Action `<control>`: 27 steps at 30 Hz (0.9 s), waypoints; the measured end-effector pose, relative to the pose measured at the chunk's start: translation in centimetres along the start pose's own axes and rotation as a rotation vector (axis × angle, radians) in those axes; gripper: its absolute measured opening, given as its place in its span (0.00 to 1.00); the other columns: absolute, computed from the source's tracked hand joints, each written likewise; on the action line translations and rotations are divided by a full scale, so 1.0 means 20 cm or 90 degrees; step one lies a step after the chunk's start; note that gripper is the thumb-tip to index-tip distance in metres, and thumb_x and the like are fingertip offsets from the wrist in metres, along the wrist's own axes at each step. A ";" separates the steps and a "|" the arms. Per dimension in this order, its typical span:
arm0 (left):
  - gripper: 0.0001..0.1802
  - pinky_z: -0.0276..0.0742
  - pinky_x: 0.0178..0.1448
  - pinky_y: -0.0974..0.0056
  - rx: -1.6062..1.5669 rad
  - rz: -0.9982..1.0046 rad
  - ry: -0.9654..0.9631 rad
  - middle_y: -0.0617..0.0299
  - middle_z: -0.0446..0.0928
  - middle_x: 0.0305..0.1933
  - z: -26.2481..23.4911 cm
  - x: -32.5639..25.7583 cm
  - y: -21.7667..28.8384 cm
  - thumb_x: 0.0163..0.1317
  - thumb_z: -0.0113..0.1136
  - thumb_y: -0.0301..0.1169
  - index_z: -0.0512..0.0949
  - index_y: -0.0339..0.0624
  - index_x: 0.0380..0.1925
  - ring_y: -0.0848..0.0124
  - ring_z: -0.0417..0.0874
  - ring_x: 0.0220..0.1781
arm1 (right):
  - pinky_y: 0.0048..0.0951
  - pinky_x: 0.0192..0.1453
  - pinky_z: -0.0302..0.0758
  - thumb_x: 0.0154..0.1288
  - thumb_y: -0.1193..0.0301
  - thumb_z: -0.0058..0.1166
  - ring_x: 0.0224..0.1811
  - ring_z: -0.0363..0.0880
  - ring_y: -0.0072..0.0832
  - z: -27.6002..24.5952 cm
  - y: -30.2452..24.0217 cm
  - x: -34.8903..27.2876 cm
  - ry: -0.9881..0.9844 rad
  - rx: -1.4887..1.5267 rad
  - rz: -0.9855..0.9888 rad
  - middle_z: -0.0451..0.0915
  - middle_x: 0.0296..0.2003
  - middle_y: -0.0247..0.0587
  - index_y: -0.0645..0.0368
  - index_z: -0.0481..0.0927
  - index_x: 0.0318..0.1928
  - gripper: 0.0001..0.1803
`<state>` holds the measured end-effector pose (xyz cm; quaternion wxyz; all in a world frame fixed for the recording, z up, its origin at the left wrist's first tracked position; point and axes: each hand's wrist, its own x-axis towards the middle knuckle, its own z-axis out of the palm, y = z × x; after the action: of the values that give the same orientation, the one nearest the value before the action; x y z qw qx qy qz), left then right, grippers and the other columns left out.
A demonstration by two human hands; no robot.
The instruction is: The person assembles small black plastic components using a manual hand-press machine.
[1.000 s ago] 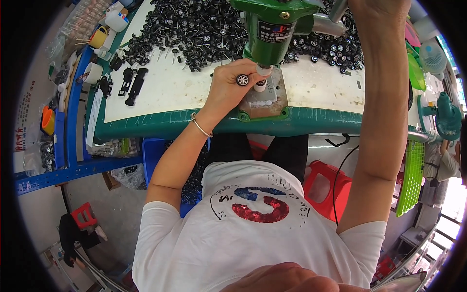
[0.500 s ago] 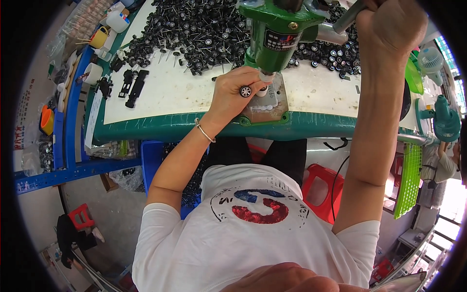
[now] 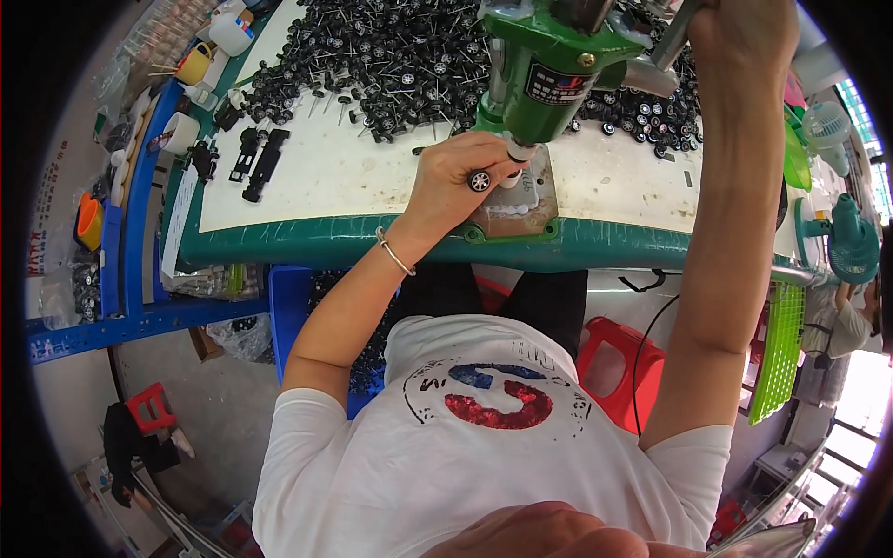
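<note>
Pinching one black wheel (image 3: 479,180) in left hand (image 3: 445,179), lower left of green press (image 3: 544,102); with right hand (image 3: 744,42) at one lever (image 3: 677,39) right of press, grip cut off, cannot tell. Noting white tabletop (image 3: 633,191) both sides of press, green table edge (image 3: 614,244) close in front, two long black parts (image 3: 267,166) well left.

Head view: left fisheye of worn pair, facing down from close above the shirt (image 3: 474,465), desk (image 3: 344,186) ahead.
</note>
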<state>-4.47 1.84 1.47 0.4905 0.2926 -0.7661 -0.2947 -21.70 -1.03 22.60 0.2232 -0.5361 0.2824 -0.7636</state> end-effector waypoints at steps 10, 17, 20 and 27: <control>0.05 0.75 0.33 0.68 -0.007 0.034 0.024 0.58 0.80 0.29 0.02 -0.01 -0.06 0.51 0.67 0.23 0.83 0.36 0.29 0.68 0.80 0.29 | 0.19 0.17 0.53 0.68 0.60 0.46 0.14 0.54 0.15 -0.22 -0.02 -0.02 -0.237 0.106 -0.161 0.59 0.15 0.24 0.53 0.70 0.26 0.15; 0.08 0.76 0.37 0.71 -0.144 -0.114 0.045 0.59 0.81 0.35 0.03 -0.03 -0.01 0.50 0.67 0.19 0.82 0.33 0.32 0.75 0.81 0.34 | 0.24 0.17 0.39 0.64 0.63 0.39 0.12 0.39 0.17 -0.10 -0.07 -0.22 -0.023 0.090 -0.188 0.48 0.12 0.26 0.53 0.61 0.19 0.16; 0.09 0.76 0.41 0.72 -0.161 -0.144 0.040 0.60 0.80 0.37 0.02 -0.03 -0.01 0.50 0.67 0.19 0.82 0.34 0.34 0.75 0.80 0.35 | 0.23 0.16 0.39 0.65 0.65 0.38 0.12 0.39 0.17 -0.10 -0.07 -0.24 -0.015 0.131 -0.197 0.49 0.12 0.27 0.54 0.63 0.20 0.15; 0.06 0.74 0.47 0.70 -0.181 -0.160 0.072 0.60 0.80 0.39 0.04 -0.04 0.00 0.51 0.67 0.22 0.82 0.34 0.30 0.75 0.79 0.41 | 0.21 0.19 0.50 0.66 0.69 0.41 0.14 0.51 0.18 -0.17 -0.02 -0.03 -0.190 0.159 -0.054 0.59 0.16 0.28 0.58 0.68 0.25 0.11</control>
<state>-4.92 2.52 0.68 0.5286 0.3297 -0.6456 -0.4418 -24.68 0.26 21.59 0.2952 -0.6228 0.1263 -0.7135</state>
